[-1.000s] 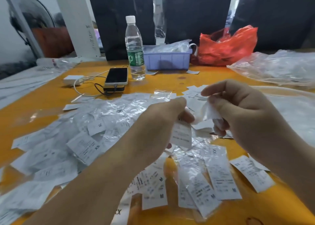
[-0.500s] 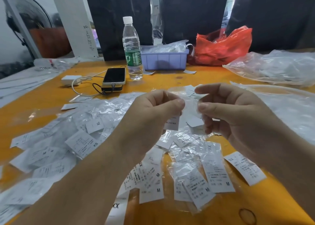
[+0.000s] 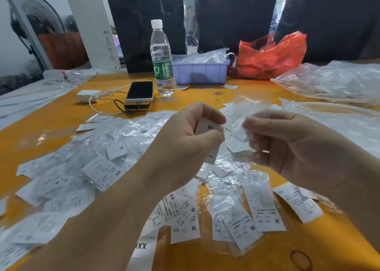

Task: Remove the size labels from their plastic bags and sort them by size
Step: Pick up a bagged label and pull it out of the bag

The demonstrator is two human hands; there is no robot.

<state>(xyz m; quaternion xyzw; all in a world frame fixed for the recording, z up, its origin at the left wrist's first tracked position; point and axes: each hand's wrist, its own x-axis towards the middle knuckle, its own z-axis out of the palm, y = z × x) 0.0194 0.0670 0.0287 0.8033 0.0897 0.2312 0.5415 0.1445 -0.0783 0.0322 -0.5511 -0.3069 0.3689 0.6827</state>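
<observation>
My left hand (image 3: 185, 139) grips a white size label (image 3: 207, 127) marked XL, held above the yellow table. To its right, my right hand (image 3: 287, 145) pinches a clear, empty-looking plastic bag (image 3: 251, 108) that stands up from my fingers. The label and the bag are apart. Below both hands lies a spread of several bagged and loose labels (image 3: 115, 168), with M labels (image 3: 265, 205) at the near middle and an XS label (image 3: 298, 203) at the right.
A phone on a power bank (image 3: 139, 92) with a cable, a water bottle (image 3: 162, 59), a lilac tray (image 3: 200, 71) and a red bag (image 3: 271, 55) stand at the back. Big clear bags (image 3: 333, 81) fill the right side. Bare yellow table (image 3: 308, 246) shows at near right.
My hands have drawn apart. The XL label has come out of the bag into my left hand, and the clear bag now stands alone in my right.
</observation>
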